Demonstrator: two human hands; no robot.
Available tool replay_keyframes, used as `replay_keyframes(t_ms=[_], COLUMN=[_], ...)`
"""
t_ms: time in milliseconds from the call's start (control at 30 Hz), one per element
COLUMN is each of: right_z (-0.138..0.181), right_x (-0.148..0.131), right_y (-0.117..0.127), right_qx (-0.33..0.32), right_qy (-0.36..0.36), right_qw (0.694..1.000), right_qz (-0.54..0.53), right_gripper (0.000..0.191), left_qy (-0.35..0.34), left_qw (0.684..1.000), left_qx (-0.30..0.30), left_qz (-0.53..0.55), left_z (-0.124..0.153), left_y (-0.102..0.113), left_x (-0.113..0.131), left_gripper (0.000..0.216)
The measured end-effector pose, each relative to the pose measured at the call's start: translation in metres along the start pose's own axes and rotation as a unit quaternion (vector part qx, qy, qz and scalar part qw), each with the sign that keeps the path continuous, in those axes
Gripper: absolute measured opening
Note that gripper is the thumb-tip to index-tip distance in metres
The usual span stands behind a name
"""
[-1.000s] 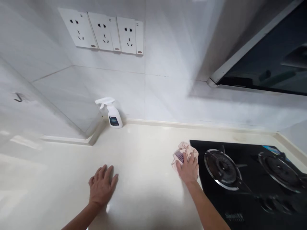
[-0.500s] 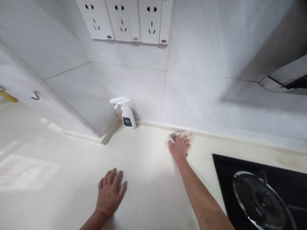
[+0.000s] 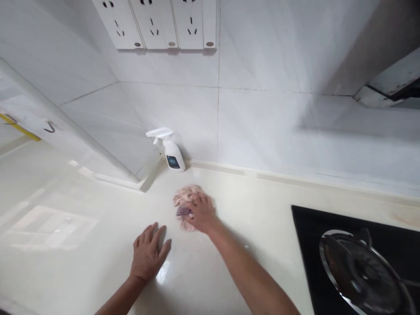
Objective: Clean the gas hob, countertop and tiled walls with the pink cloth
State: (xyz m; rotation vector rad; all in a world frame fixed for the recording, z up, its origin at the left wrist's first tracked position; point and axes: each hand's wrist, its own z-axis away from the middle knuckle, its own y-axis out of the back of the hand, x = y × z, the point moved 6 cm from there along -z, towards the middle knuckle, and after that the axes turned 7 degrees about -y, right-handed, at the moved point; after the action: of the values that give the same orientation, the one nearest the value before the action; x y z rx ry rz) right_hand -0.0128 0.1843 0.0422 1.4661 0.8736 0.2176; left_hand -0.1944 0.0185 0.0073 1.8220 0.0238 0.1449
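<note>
Under my right hand (image 3: 204,213) is a crumpled pink cloth (image 3: 187,192) with a dark purple patch, pressed against the pale countertop (image 3: 259,218). The fingers are curled over the cloth, which spreads out to their left. My left hand (image 3: 147,250) lies flat on the countertop to the left of the cloth, fingers stretched out and thumb apart, holding nothing. Behind both hands, a white spray bottle (image 3: 173,155) with a dark label stands upright in the corner against the wall.
A black gas hob (image 3: 315,227) with a round burner (image 3: 364,267) is set into the counter at right. Wall sockets (image 3: 157,26) hang above. A metal range hood edge (image 3: 377,94) juts in at upper right. At left, a hook (image 3: 49,127) is fixed to the low wall.
My right hand has moved the cloth left and toward me, away from the wall edge to in front of the spray bottle. My left hand stays in about the same place.
</note>
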Motion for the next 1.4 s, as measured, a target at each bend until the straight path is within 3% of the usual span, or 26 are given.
replay_keyframes(t_ms=[100,200,267,333,433,533,633,733,800,867,933,1000,1033,1133,1267,1400], right_z=[0.034,0.078,0.104,0.119,0.125,0.129,0.159,0.222,0.263,0.286,0.281,0.257,0.244,0.215,0.222,0.259], right_x=[0.098,0.199,0.243,0.263,0.251,0.196,0.114,0.034,-0.004,-0.021,-0.01,0.028,0.053,0.113,0.156,0.162], right_y=[0.034,0.075,0.096,0.107,0.107,0.086,0.045,0.001,-0.019,-0.023,-0.008,0.026,0.046,0.089,0.099,0.087], right_qx=[0.035,0.092,0.107,0.112,0.11,0.088,0.054,0.045,0.044,0.019,0.006,0.033,0.061,0.109,0.136,0.151], right_qy=[-0.139,-0.284,-0.327,-0.348,-0.393,-0.384,-0.27,-0.156,-0.083,-0.006,0.005,-0.08,-0.155,-0.247,-0.309,-0.342], right_qw=[0.989,0.949,0.929,0.918,0.9,0.91,0.957,0.986,0.995,1.0,1.0,0.995,0.983,0.958,0.935,0.92], right_qz=[0.038,0.103,0.132,0.15,0.151,0.129,0.093,0.041,0.018,0.0,0.005,0.043,0.073,0.099,0.11,0.116], right_gripper=[0.049,0.052,0.054,0.055,0.053,0.051,0.049,0.048,0.051,0.052,0.045,0.036,0.037,0.046,0.041,0.044], left_qy=[0.004,0.01,0.014,0.017,0.013,0.007,0.006,0.004,0.004,0.006,0.01,0.01,0.01,0.01,0.005,0.004], left_qw=[1.0,1.0,1.0,1.0,1.0,1.0,1.0,1.0,1.0,1.0,1.0,1.0,1.0,1.0,1.0,1.0], left_qx=[-0.008,-0.012,-0.013,-0.012,-0.01,-0.007,-0.008,-0.009,-0.01,-0.015,-0.02,-0.02,-0.019,-0.021,-0.024,-0.018], left_qz=[0.003,0.005,0.007,0.008,0.012,0.012,0.008,0.008,0.005,0.0,-0.004,-0.005,-0.005,-0.007,-0.008,0.001], left_z=[-0.001,-0.002,-0.003,-0.004,-0.004,-0.004,-0.004,-0.004,-0.005,-0.006,-0.006,-0.007,-0.007,-0.009,-0.01,-0.011], left_y=[0.001,0.004,0.006,0.007,0.007,0.006,0.004,0.003,0.003,0.005,0.006,0.008,0.008,0.009,0.008,0.009], left_x=[0.003,0.008,0.01,0.012,0.013,0.012,0.009,0.009,0.009,0.011,0.011,0.012,0.012,0.012,0.014,0.017], left_gripper=[0.055,0.055,0.055,0.054,0.054,0.055,0.055,0.055,0.055,0.055,0.055,0.056,0.057,0.058,0.058,0.058])
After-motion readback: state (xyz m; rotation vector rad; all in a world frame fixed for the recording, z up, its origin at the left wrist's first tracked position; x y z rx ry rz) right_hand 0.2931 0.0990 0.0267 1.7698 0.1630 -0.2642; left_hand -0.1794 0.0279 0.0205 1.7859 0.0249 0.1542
